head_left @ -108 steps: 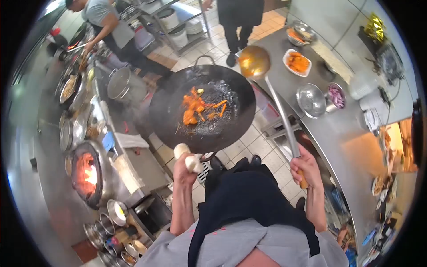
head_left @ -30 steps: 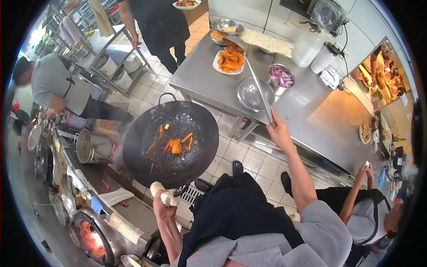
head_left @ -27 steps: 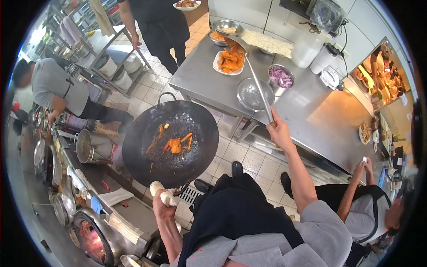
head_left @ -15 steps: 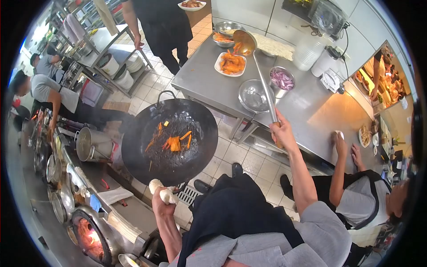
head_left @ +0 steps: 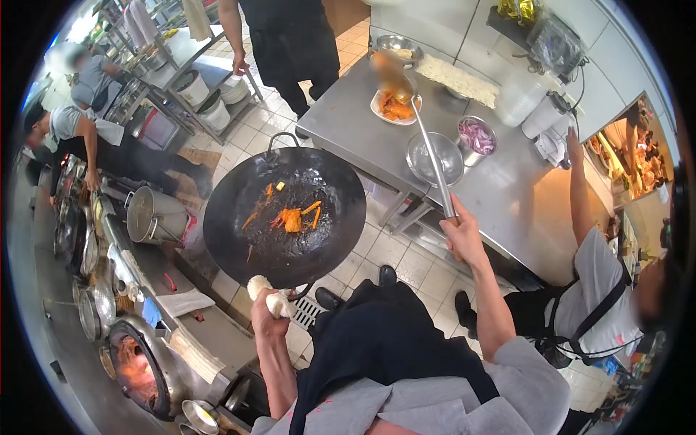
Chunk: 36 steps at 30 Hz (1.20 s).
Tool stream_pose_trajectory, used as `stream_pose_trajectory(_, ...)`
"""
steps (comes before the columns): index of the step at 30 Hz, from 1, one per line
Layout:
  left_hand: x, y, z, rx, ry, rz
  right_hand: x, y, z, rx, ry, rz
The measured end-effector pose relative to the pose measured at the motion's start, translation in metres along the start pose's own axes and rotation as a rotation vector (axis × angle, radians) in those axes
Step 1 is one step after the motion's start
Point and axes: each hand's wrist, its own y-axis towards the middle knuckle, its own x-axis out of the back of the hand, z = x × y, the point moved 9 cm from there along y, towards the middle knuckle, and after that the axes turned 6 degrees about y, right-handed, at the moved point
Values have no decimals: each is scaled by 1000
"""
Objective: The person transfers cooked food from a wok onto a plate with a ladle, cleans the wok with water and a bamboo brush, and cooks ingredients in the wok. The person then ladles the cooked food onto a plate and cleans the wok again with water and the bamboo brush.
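Note:
My left hand is closed round a bunched white cloth at the near handle of a black wok. Some orange food with thin strips lies in the wok's oily middle. In my right hand is the wooden grip of a long ladle. The ladle's blurred bowl is tipped over a white dish, which holds orange, saucy pieces. Beside the ladle's shaft are an empty metal bowl and a metal container of sliced purple onion.
The steel table runs along the right. A co-worker reaches across it; another person stands beyond the wok. At lower left a burner glows. A tall pot stands left of the wok.
The ladle's bowl has come lower and closer over the white dish. The co-worker on the right has stretched an arm towards the wall. The whole view has shifted slightly.

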Motion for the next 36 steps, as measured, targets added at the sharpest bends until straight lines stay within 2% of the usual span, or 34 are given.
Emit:
stream_pose_trajectory(4,11,7,7,24,-15,1,3,-1,0,6,-87,-41)
stream_pose_trajectory(7,18,11,9,24,-15,-18,5,0,5,104,-193,-87)
stream_pose_trajectory(10,16,12,10,34,-29,-29,-2,-12,10,21,-98,-75)
stream_pose_trajectory(14,19,10,10,13,-22,-73,-29,-49,10,-156,305,224)
stream_pose_trajectory(16,15,15,12,-9,-8,-49,-50,-64,5,-268,350,311)
stream_pose_trajectory(20,8,12,4,-52,52,-71,-88,-70,-29,-374,155,448)
stream_pose_trajectory(23,1,21,-3,-181,155,-81,-120,-81,-36,-460,94,588)
stream_pose_trajectory(26,-11,32,-4,-352,281,-101,-161,-107,-19,-636,345,743)
stream_pose_trajectory(28,-15,31,0,-377,389,-160,-175,-119,-6,-773,502,861)
stream_pose_trajectory(30,-2,33,6,-394,348,-224,-174,-125,3,-957,746,954)
stream_pose_trajectory(33,6,18,0,-349,335,-217,-180,-121,-23,-1072,935,1042)
stream_pose_trajectory(36,42,30,18,-148,254,-214,-188,-126,-35,-1145,965,1035)
